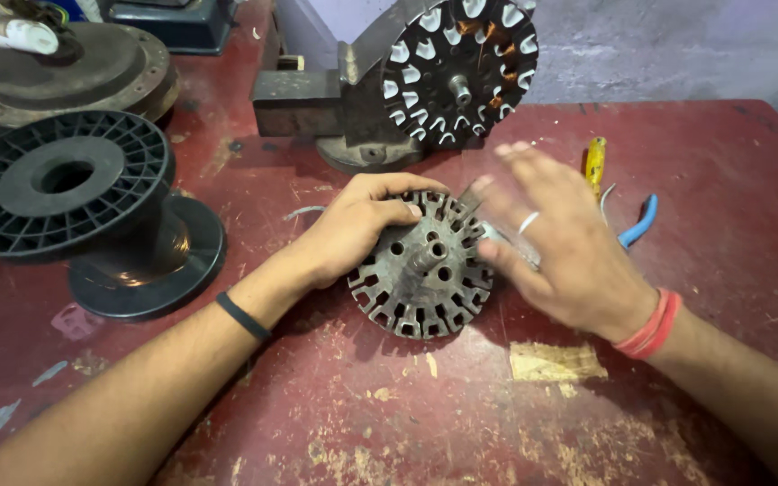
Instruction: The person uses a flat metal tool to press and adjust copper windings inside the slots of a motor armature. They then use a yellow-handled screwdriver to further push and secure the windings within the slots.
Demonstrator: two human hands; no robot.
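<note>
Your left hand (353, 229) was clamped over the top-left edge of the bare stator (422, 265), fingers curled onto the slotted rim, pinning it flat on the red bench (461, 405). The stator lay right between your two hands, shaft stub pointing up. Your right hand (560, 243) was over its right edge, fingers spread and blurred; there looked to be something thin and metallic under the palm, but I couldn't tell if you were actually pinching it.

To me this looked like the prep stage, steadying and working the slots on an empty core. I'd say the next move needed a firm left-hand hold so the core wouldn't spin, and careful aim into one slot.

Just past your right hand lay a yellow screwdriver (594, 164) and blue pliers (638, 222). Beyond both hands, a vise (335, 112) held a wound stator (461, 67). Off your left forearm sat a black spool (65, 184).
</note>
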